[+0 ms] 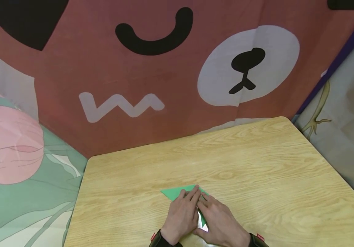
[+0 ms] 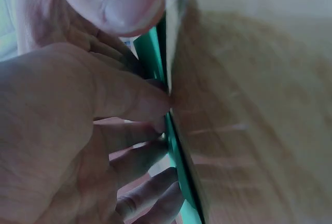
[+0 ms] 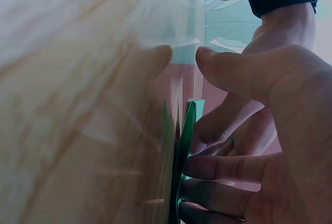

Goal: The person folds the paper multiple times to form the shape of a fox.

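A folded sheet of green paper (image 1: 171, 193) lies on the wooden table, its pointed corner sticking out to the left past the hands. My left hand (image 1: 181, 214) lies over its middle, fingers extended and pressing near the top edge. Right beside it, my right hand (image 1: 221, 219) presses the right part with its fingertips, and the two hands meet over the sheet. Between them a narrow green point shows near a bright white patch; whether that is paper or glare I cannot tell. In the right wrist view the paper (image 3: 187, 136) has slightly parted layers under the fingertips. My hands hide most of the sheet.
The light wood table (image 1: 127, 185) reaches back to a hanging cloth (image 1: 170, 75) printed with a bear face. Another printed cloth (image 1: 346, 99) hangs along the right side. Black bands (image 1: 164, 238) are strapped on both wrists.
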The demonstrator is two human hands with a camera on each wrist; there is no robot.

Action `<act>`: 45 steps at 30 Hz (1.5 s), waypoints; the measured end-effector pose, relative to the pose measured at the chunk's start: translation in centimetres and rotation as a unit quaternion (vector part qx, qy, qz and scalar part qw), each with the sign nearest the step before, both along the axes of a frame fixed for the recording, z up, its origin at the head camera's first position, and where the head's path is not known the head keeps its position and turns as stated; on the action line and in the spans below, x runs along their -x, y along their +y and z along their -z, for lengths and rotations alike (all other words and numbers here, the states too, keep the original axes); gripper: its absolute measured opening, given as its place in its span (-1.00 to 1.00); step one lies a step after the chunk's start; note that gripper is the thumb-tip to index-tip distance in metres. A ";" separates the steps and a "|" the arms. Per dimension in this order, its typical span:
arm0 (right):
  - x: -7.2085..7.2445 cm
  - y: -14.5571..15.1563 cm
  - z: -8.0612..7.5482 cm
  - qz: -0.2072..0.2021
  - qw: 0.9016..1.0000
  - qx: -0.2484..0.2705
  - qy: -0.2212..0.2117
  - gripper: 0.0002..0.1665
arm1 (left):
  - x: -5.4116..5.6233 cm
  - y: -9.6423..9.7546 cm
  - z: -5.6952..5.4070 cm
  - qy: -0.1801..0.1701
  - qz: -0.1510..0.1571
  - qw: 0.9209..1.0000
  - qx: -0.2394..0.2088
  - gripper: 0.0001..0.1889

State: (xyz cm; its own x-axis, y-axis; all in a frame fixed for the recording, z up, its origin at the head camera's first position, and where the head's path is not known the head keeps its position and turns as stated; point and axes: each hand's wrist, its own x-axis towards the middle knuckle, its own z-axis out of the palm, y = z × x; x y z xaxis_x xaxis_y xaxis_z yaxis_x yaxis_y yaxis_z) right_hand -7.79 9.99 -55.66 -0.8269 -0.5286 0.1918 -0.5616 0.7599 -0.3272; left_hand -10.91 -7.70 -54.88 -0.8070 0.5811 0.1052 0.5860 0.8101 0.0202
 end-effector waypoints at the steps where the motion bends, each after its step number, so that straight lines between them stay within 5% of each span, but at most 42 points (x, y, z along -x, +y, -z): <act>1: 0.0 0.0 0.0 0.001 1.000 -0.002 0.003 0.08 | 0.0 0.0 0.1 -0.001 -0.006 1.000 -0.004 -0.47; 9: 0.2 -0.1 0.3 -0.003 0.998 -0.004 0.061 -0.13 | -0.4 -0.1 0.4 -0.013 -0.033 0.999 -0.027 -0.47; 15: 0.8 0.5 -0.7 -0.022 0.998 0.033 -0.054 -0.37 | -0.8 0.1 0.5 -0.023 -0.035 0.998 -0.040 -0.41; 23: 2.8 2.7 -1.6 -0.038 0.979 0.122 -0.157 -0.57 | -1.1 0.4 0.5 -0.056 -0.045 0.997 0.000 -0.29; 29: 4.0 3.4 -0.9 0.006 0.987 0.107 -0.116 -0.56 | -0.9 0.7 0.5 -0.060 -0.054 0.997 0.010 -0.29; 37: 4.4 3.2 -0.1 -0.023 0.997 0.064 -0.043 -0.53 | -0.9 0.7 0.2 -0.052 -0.052 0.997 0.037 -0.28; 45: 4.2 2.8 0.1 -0.023 0.999 0.019 -0.023 -0.49 | -1.0 0.5 0.1 -0.046 -0.053 0.997 0.040 -0.28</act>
State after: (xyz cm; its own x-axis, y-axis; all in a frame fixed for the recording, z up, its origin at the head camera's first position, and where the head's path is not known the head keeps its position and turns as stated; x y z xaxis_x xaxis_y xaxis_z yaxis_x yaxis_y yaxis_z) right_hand -11.96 12.75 -55.72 -0.8102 -0.5597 0.1742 -0.5795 0.7198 -0.3823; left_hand -9.95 -7.22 -54.98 -0.8680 0.4964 -0.0157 0.4964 0.8681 0.0036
